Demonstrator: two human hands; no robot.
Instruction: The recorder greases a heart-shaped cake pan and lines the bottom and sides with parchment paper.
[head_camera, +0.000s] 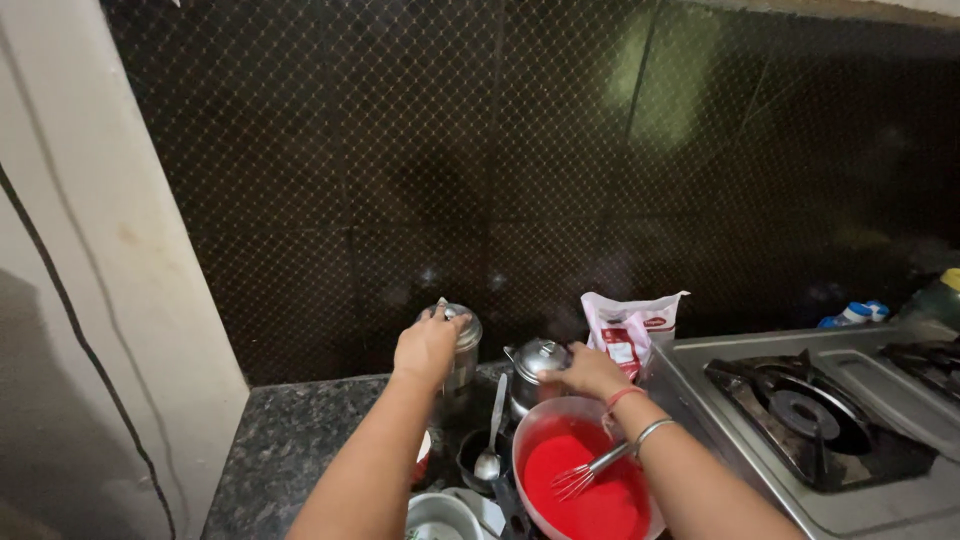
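Two steel canisters at table's back edge: left hand (428, 347) fingers clamp tall canister (460, 365) lid; right hand (592, 372) fingers curl at squat canister (538, 372), grip unclear. Best steady bodies, lift lids straight, clear of red batter bowl (590, 480)

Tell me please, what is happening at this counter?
A person stands at a dark stone counter beside a gas stove. The left hand rests on the lid of a tall steel canister. The right hand touches a smaller steel container. A whisk sits in a bowl of red batter.
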